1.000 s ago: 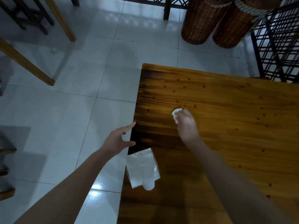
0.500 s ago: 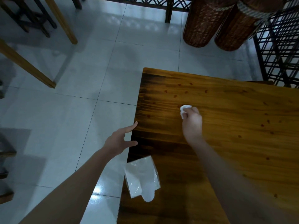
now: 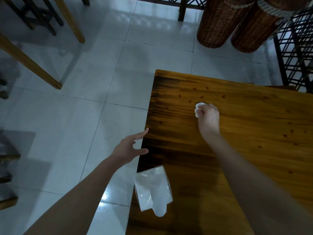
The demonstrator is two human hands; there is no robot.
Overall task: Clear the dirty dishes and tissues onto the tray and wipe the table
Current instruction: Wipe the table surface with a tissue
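Only the two arms and hands of the person are visible. The left hand point(image 3: 128, 148) and the right hand point(image 3: 209, 119) are bare, and both forearms are bare too, up to the lower edge of the view. Finer details are too blurred.

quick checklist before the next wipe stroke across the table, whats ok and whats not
1. Grip: the right hand holds the tissue wad: ok.
2. Contact: tissue wad pressed onto the table: cannot tell.
3. Spare hand: the left hand is free, fingers spread at the table's left edge: ok.
4. Placement: the tissue pack sits at the very edge, beside the left forearm: not ok.
5. Tray within reach: cannot tell, none in view.
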